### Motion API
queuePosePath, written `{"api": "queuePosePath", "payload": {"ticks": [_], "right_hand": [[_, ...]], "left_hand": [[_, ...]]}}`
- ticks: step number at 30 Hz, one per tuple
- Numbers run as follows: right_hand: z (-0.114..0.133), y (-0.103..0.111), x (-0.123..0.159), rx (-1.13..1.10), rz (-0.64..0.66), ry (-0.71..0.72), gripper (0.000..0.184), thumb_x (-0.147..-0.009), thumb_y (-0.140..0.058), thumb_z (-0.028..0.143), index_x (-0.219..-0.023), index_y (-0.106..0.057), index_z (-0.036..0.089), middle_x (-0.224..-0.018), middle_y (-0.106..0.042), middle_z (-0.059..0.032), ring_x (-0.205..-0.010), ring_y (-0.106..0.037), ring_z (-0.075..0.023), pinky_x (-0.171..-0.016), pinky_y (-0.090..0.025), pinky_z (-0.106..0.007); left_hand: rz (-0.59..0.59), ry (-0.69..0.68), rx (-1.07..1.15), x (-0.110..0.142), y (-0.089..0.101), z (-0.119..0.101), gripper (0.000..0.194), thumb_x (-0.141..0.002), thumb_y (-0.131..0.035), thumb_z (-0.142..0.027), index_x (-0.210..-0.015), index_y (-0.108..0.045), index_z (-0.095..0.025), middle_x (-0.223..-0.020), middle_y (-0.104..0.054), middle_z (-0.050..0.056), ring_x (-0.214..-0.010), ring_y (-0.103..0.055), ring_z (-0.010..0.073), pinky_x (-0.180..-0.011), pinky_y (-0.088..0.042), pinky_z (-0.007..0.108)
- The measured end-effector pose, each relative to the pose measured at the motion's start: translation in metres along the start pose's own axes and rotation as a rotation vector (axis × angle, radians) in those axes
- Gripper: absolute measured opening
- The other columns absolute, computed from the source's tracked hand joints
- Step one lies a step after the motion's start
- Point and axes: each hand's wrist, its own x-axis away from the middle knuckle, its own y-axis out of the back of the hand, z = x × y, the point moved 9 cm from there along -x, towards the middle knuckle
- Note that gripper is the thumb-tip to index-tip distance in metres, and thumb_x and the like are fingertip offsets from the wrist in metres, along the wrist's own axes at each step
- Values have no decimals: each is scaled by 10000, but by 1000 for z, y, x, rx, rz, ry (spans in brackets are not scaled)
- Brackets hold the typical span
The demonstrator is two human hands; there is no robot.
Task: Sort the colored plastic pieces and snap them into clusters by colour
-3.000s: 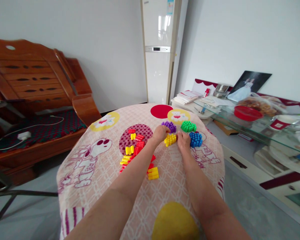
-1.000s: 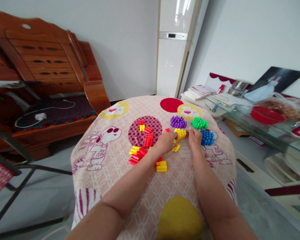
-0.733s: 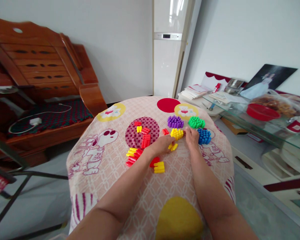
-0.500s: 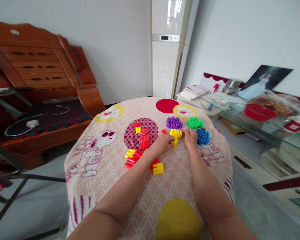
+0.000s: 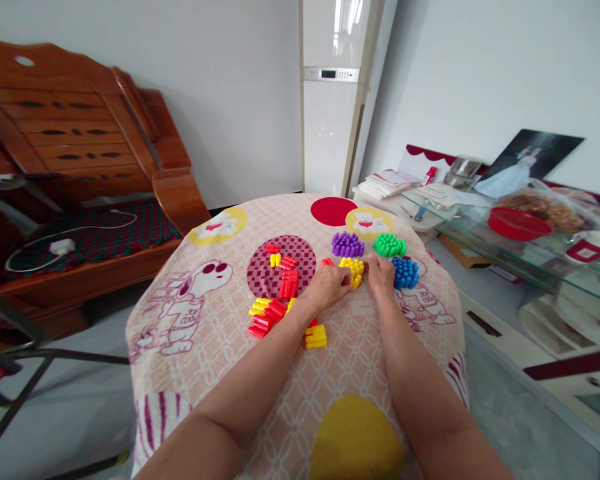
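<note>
Yellow knobbed plastic cluster (image 5: 353,268), right of centre; left hand (image 5: 331,285) at its edge, fingers curled, hold unclear. Right hand (image 5: 381,275), half-closed, hold unclear, beside blue knobbed plastic cluster (image 5: 406,273).

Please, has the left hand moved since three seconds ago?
Yes. Judged against the red printed circle, the left hand has moved away from it, toward the near side.
</note>
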Motion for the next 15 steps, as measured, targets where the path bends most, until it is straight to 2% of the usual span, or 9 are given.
{"api": "queuePosePath", "payload": {"ticks": [5, 9, 15], "right_hand": [[-3, -2, -1, -4, 14, -21, 508, -897, -380, 491, -736, -730, 160, -708, -718, -105, -736, -644, -239, -691, -482, -317], [-3, -1, 0, 12, 8, -28, 488, -878, -382, 475, -713, -717, 162, -711, -715, -111, -721, -638, -236, -694, -478, -318], [-1, 2, -1, 64, -15, -11, 481, -867, -378, 468, -674, -701, 170, -713, -715, -113, -716, -635, -236, -703, -471, -328]], "left_hand": [[154, -137, -47, 3, -17, -3, 244, -811, -546, -153, -930, -758, -173, -866, -747, 53, -750, -641, 172, -718, -460, 250], [165, -179, -62, 4, -21, -8, 257, -832, -516, -145, -944, -747, -166, -894, -750, 57, -802, -655, 172, -775, -479, 246], [170, -203, -53, 6, -17, -20, 235, -856, -512, -138, -968, -717, -162, -963, -744, 82, -889, -672, 187, -857, -497, 277]]}}
